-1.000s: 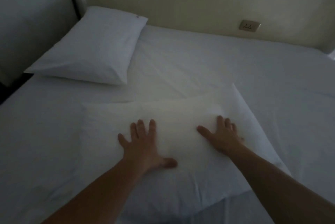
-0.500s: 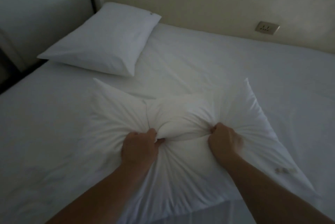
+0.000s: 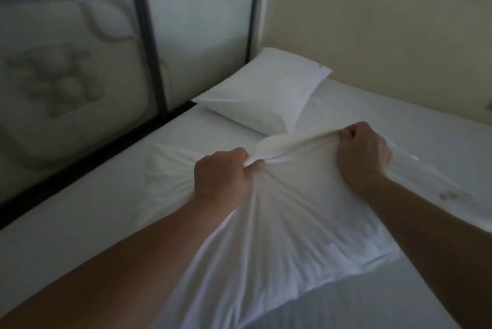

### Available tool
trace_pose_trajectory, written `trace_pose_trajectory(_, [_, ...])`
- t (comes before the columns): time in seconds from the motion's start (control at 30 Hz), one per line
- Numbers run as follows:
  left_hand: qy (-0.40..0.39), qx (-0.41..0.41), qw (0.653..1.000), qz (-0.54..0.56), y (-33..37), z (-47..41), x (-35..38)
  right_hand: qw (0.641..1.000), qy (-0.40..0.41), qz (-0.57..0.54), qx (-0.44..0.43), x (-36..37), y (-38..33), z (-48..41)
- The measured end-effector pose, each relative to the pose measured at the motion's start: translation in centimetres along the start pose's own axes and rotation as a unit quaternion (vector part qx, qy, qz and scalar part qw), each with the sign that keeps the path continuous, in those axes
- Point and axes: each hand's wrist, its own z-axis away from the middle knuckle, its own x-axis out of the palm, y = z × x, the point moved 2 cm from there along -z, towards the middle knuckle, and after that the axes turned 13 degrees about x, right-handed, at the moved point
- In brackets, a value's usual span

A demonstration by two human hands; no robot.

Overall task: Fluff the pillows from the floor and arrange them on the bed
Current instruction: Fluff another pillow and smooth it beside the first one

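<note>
A white pillow (image 3: 292,227) lies in front of me on the white bed (image 3: 87,222), its cover bunched and stretched into folds. My left hand (image 3: 221,177) is clenched on a fistful of its fabric near the middle. My right hand (image 3: 362,155) grips the pillow's far upper part, fist closed on the cloth. A second white pillow (image 3: 266,94) rests flat at the head of the bed, in the far left corner, just beyond the one I hold. A small dark smudge marks the held pillow's right side.
A frosted glass partition (image 3: 80,62) with dark frames runs along the bed's left side. A cream wall (image 3: 386,22) stands behind the head of the bed. The bed sheet stretches away to the right.
My hands went from lying flat on the pillow to fists gripping its fabric. The pillow is now pulled up and stretched, and my view has swung to the left.
</note>
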Motion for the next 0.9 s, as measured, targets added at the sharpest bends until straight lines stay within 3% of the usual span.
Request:
trace_pose_trajectory(0.37, [0.017, -0.169, 0.981, -0.095, -14.3, 10.1, -10.4, 0.980, -0.120, -0.036, -0.156, 12.5, -20.6, 10.2])
trace_pose_trajectory(0.47, [0.000, -0.254, 0.961, -0.108, -16.4, 12.3, -10.1, 0.983, -0.112, -0.100, -0.110, 14.2, -23.9, 9.8])
trace_pose_trajectory(0.6, [-0.037, -0.307, 0.945, -0.110, -18.4, 14.2, -8.0, 0.979, -0.134, -0.027, -0.150, 18.4, -24.1, 8.0])
trace_pose_trajectory(0.73, [-0.007, -0.300, 0.951, -0.073, -20.6, 15.0, -6.0, 0.951, -0.277, 0.071, -0.116, 24.7, -19.4, 8.6])
trace_pose_trajectory(0.8, [-0.080, -0.360, 0.925, -0.090, -22.4, 15.9, -5.0, 0.937, -0.300, 0.118, -0.135, 26.5, -19.2, 8.5])
trace_pose_trajectory(0.9, [-0.220, -0.459, 0.859, -0.049, -25.0, 17.1, -4.0, 0.927, -0.325, 0.128, -0.135, 28.1, -21.2, 7.9])
